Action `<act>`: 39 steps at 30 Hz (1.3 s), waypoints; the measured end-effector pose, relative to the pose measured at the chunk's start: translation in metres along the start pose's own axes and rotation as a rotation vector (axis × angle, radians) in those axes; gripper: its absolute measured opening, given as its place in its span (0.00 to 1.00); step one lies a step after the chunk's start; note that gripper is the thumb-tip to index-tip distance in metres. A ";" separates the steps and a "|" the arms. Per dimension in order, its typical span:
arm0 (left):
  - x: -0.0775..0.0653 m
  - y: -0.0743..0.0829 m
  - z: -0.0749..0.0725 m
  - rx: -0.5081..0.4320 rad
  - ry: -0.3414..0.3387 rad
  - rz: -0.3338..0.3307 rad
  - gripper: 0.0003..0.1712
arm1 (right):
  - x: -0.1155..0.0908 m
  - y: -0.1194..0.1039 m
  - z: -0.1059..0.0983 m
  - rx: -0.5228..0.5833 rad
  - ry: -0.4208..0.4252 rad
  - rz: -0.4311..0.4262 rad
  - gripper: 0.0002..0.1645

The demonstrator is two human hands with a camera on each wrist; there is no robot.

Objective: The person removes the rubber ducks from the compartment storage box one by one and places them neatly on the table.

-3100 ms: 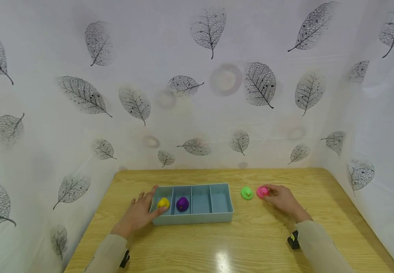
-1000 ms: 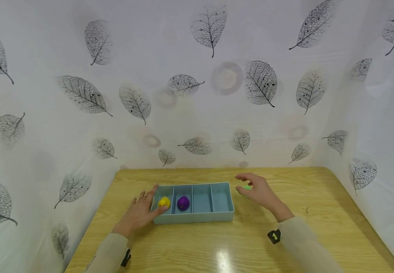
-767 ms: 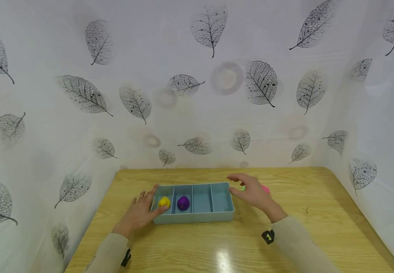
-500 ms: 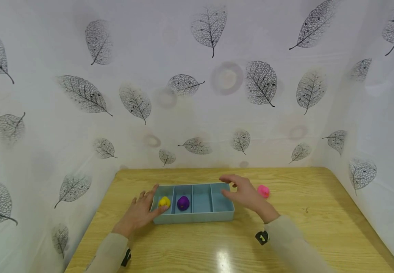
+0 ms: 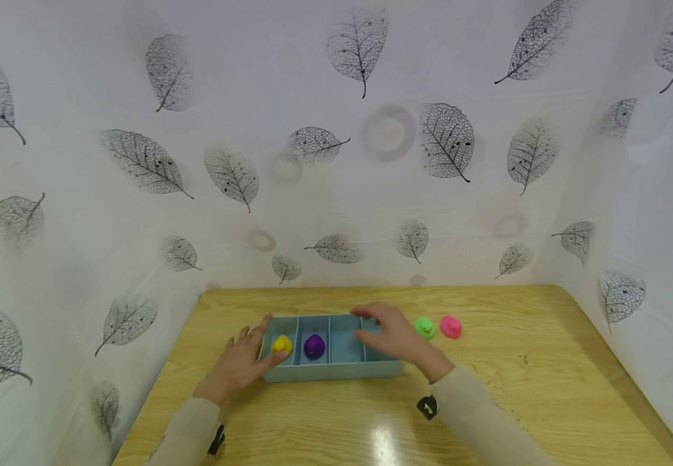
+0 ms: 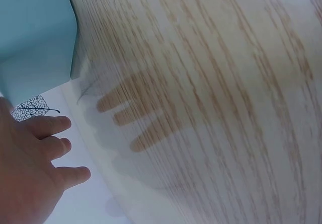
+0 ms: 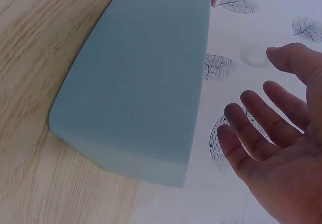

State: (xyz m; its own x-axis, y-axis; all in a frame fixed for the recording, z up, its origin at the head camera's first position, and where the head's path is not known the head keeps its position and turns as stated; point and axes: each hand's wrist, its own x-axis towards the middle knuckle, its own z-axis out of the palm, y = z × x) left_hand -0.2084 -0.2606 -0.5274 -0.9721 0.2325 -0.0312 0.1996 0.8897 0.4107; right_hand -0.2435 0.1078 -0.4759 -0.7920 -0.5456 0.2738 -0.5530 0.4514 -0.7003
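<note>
My left hand (image 5: 239,362), fingers spread against the tray (image 5: 330,373), yellow duck (image 5: 281,344) and purple duck (image 5: 314,346) in its left compartments, my right hand (image 5: 396,335) above it (fingers wide, nothing held), green duck (image 5: 424,327) and pink duck (image 5: 450,327) on the bench (image 5: 511,314).

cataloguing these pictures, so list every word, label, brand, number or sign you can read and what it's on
None can be read.
Black wrist device beside the right sleeve: pale mark, too small to read.
Table: small dark mark, too small to make out.
Tray, yellow duck, purple duck, green duck, pink duck: no lettering visible.
Backdrop: leaf prints, no lettering visible.
</note>
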 end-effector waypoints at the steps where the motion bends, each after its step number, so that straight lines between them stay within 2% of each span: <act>1: 0.000 0.000 0.000 -0.004 0.002 0.000 0.55 | 0.001 -0.001 0.001 0.002 -0.007 -0.003 0.28; 9: 0.000 0.001 0.000 -0.008 -0.005 -0.008 0.55 | 0.009 -0.007 0.014 -0.007 -0.035 -0.039 0.27; 20: 0.001 0.001 0.001 -0.017 -0.003 -0.009 0.56 | 0.020 -0.006 0.032 0.003 -0.060 -0.041 0.28; 30: 0.002 -0.001 0.002 -0.004 0.001 -0.009 0.55 | 0.025 -0.005 0.042 0.009 -0.066 -0.022 0.28; 39: 0.002 0.000 0.002 -0.022 -0.015 -0.013 0.55 | 0.031 -0.003 0.052 0.002 -0.124 0.004 0.27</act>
State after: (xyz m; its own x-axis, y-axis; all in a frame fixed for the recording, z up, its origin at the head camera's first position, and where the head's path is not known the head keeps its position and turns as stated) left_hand -0.2102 -0.2597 -0.5295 -0.9728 0.2263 -0.0500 0.1835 0.8839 0.4302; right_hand -0.2529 0.0527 -0.4990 -0.7562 -0.6269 0.1876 -0.5494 0.4527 -0.7023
